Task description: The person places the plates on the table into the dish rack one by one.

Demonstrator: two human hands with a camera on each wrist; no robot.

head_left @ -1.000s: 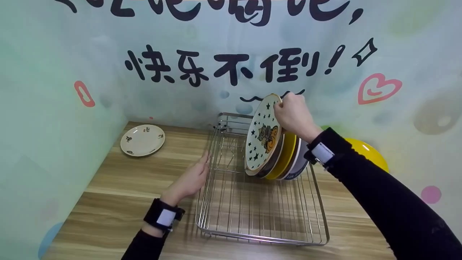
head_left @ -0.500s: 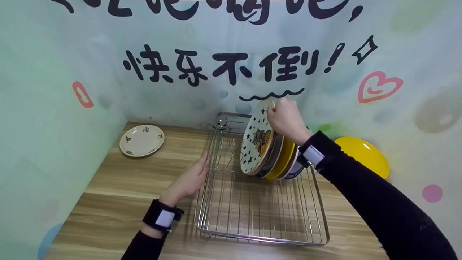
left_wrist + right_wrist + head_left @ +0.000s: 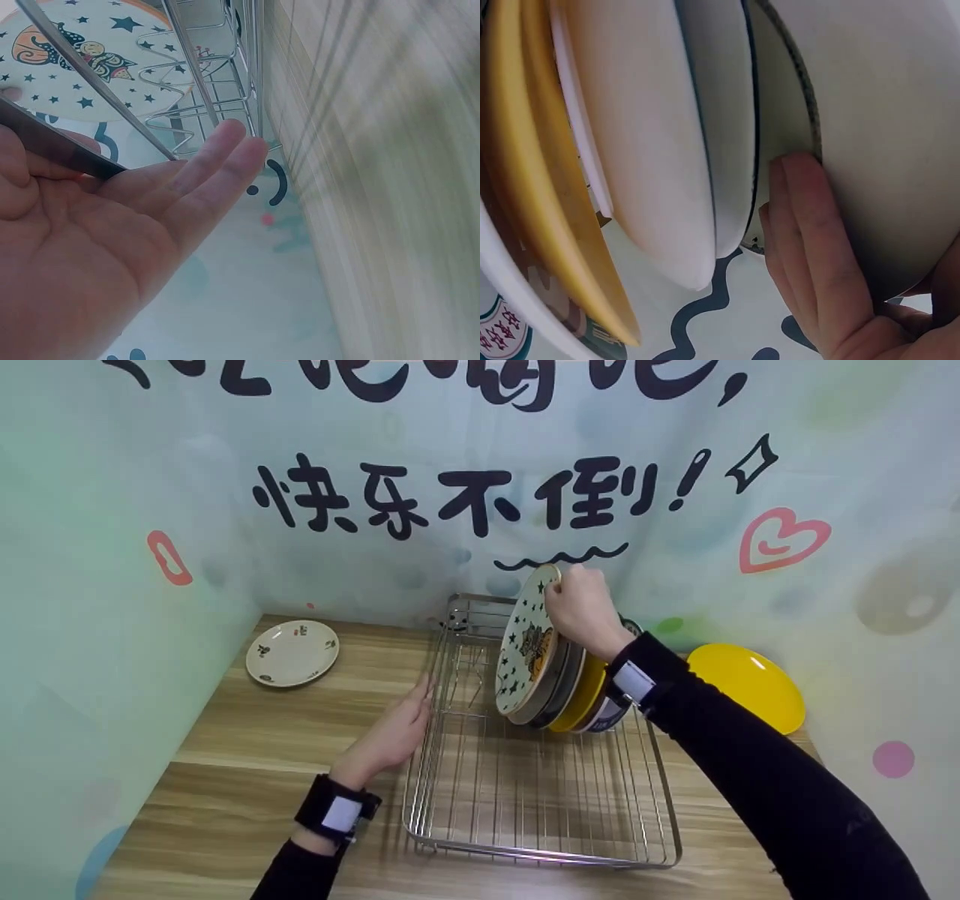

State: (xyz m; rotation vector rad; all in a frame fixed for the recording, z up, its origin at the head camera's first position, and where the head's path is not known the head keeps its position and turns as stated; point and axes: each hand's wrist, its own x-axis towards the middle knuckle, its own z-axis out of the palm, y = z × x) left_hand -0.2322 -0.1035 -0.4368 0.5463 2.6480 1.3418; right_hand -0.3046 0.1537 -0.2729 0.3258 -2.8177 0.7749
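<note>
My right hand (image 3: 589, 607) pinches the upper rim of a pale plate with dark stars and an orange cat picture (image 3: 522, 645). This plate stands steeply tilted at the left end of a row of plates in the wire dish rack (image 3: 544, 853). Its plain back and my fingers (image 3: 810, 232) show in the right wrist view. Against the rack's left side rests my left hand (image 3: 394, 731). In the left wrist view, that hand (image 3: 97, 247) has two fingers stretched out along the wires, and the metal rim crosses in front of part of it.
A yellow plate (image 3: 581, 701) and several others stand behind the cat plate. One small white plate (image 3: 292, 654) lies on the wooden table (image 3: 225, 780) at left. Another yellow plate (image 3: 746, 686) is at right, beyond the right arm. A printed backdrop (image 3: 390, 577) rises behind.
My right hand has moved left and slightly down with the cat plate, which now stands lower and further left in the rack. The left hand has stayed at the rack's side.
</note>
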